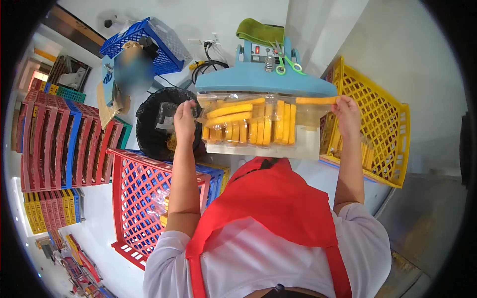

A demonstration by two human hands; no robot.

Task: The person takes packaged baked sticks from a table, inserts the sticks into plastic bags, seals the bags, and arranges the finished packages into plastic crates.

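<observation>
A clear plastic bag (258, 130) of yellow stick-shaped snacks lies along the front of a light-blue bench sealer (263, 82). Most sticks are packed in the bag's left and middle; a single stick (316, 100) lies crosswise at the upper right. My right hand (347, 111) pinches the bag's upper right corner, by the end of that stick. At the bag's left end, my left hand (184, 121) has its fingers closed at the edge; the exact grip is partly hidden. On the sealer rest green-handled scissors (285, 62) and a green cloth (260, 32).
A yellow crate (375, 114) with more sticks stands at right. A black-lined bin (149, 121) and a red crate (141, 186) holding bagged sticks are at left. Stacked crates (64, 141) stand farther left, and a blue crate (166, 47) sits behind the bin.
</observation>
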